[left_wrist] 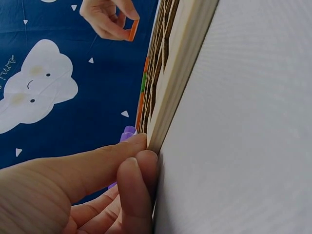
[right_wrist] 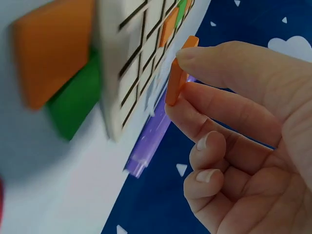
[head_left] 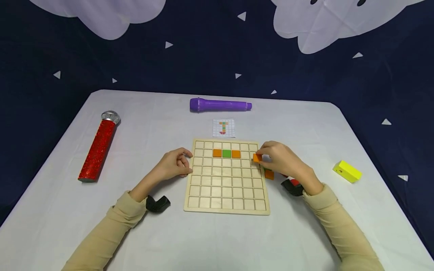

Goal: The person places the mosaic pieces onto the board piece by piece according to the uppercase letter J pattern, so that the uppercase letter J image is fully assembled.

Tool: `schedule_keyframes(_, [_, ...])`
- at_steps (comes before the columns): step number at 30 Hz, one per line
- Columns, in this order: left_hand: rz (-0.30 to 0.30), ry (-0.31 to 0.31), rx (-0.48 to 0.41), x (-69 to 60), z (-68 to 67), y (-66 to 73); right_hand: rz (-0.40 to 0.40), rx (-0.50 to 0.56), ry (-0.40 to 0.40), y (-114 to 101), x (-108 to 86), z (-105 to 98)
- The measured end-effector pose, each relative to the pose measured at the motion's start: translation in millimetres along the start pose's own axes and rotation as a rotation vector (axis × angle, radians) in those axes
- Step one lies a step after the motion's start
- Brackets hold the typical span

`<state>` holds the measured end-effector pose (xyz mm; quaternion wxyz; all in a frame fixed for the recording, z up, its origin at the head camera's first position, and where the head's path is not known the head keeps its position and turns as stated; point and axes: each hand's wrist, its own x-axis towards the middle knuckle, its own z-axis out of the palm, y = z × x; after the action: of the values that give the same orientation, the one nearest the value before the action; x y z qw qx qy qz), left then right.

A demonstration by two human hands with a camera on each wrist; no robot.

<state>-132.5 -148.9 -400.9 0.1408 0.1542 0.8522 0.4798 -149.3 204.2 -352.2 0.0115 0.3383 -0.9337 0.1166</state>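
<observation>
A wooden grid board [head_left: 226,212] lies flat, with an orange tile [head_left: 217,153], a green tile [head_left: 226,153] and another orange tile [head_left: 236,154] side by side in its second row from the far edge. My right hand [head_left: 283,160] pinches an orange tile [right_wrist: 181,73] between thumb and fingers, above the board's right edge. At the left edge, my left hand [head_left: 173,164] grips the board's rim [left_wrist: 161,122] between thumb and fingers. Beside the board's right side lie an orange tile [head_left: 269,174] and a green one [right_wrist: 73,100], partly hidden in the head view.
A small pattern card [head_left: 223,128] lies beyond the board, and a purple microphone [head_left: 220,105] behind it. A red microphone [head_left: 98,146] is at the left, a yellow block [head_left: 347,171] at the right. Red pieces [head_left: 294,182] show near my right wrist.
</observation>
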Motion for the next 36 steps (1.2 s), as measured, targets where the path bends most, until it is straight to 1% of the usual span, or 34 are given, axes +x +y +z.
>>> schedule_keyframes(5, [0.0, 0.003, 0.003, 0.6, 0.1, 1.4, -0.053, -0.003, 0.018, -9, 10.8, 0])
schedule_keyframes(12, [0.003, 0.003, -0.007, 0.2, 0.1, 1.7, -0.076, 0.005, 0.01, -23, 22.9, 2])
schedule_keyframes(21, [0.002, 0.0, -0.01, -0.1, -0.7, 2.5, -0.149, -0.021, -0.008, -36, 41.3, 14])
schedule_keyframes(24, [-0.008, -0.001, -0.007, -0.3, 0.0, 2.1, -0.15, -0.012, -0.021, -39, 45.0, 18])
schedule_keyframes(31, [-0.001, 0.002, -0.007, -0.8, 0.3, 1.7, -0.137, -0.017, -0.051, -44, 50.1, 22])
schedule_keyframes(36, [-0.008, 0.002, -0.002, -0.4, 0.4, 1.1, -0.134, -0.023, -0.08, -47, 52.4, 26])
